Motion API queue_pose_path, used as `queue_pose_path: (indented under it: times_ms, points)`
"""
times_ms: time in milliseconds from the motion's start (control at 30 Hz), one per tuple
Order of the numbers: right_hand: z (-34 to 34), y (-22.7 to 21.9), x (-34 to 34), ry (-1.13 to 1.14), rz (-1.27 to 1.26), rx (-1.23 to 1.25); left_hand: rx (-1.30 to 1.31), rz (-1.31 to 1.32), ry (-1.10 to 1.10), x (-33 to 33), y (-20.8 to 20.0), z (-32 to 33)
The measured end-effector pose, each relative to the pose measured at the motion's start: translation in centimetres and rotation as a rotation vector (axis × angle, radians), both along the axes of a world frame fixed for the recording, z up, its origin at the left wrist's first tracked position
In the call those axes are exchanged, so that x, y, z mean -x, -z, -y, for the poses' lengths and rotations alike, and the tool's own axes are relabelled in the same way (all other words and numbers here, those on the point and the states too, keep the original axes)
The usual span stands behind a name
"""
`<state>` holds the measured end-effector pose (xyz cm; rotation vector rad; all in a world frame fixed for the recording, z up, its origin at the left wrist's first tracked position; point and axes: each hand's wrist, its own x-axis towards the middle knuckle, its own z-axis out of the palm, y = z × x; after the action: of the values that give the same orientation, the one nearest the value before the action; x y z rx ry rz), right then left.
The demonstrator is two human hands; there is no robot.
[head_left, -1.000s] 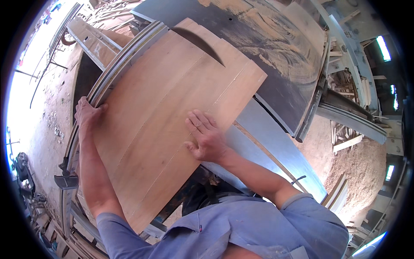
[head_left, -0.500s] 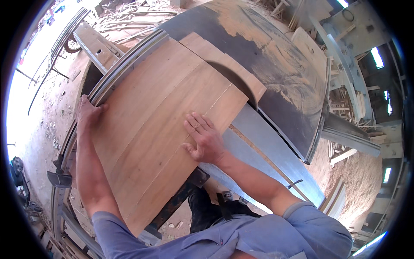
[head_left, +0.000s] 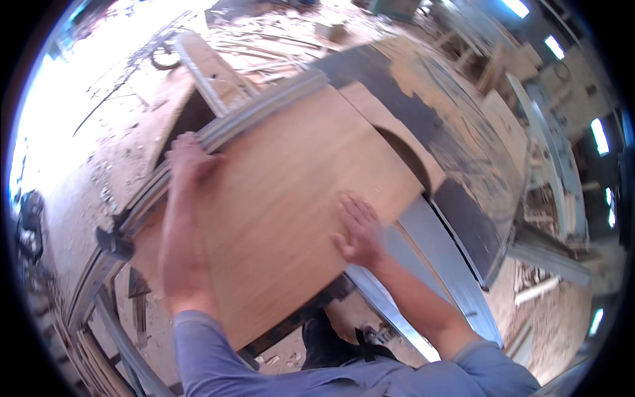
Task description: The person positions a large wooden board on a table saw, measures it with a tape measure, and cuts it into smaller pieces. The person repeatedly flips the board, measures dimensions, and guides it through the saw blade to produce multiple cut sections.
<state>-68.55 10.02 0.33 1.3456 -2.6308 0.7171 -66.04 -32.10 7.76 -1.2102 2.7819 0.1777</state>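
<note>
Board (head_left: 284, 225) lies under right hand (head_left: 360, 233), sawdust (head_left: 423, 76) on dark table (head_left: 466, 215).

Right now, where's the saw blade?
In the head view, the blade is right of centre, between the board and strip, up and right of the right hand.

Thin pale wooden strips (head_left: 261, 57): scattered, far
Dark round wheel (head_left: 165, 57): far left
Bright rectangular windows (head_left: 599, 136): right

Right fingers (head_left: 352, 208) on wooden panel (head_left: 284, 205)
</note>
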Motion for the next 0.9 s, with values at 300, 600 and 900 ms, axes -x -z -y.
queue_pose_path:
  times_ms: [300,600,900]
  points:
    - [-7.9,-1.7,-4.8,-0.013,0.003,-0.053,0.027,-0.028,-0.007,-4.9,0.2,-7.1]
    - [-21.5,-2.2,-10.2,-0.038,-0.029,0.027,0.128,-0.247,0.024,-14.0,0.8,-24.2]
    - [-32.2,-1.5,-14.9,0.004,0.02,0.072,-1.094,-0.844,-0.418,-40.2,1.3,-61.5]
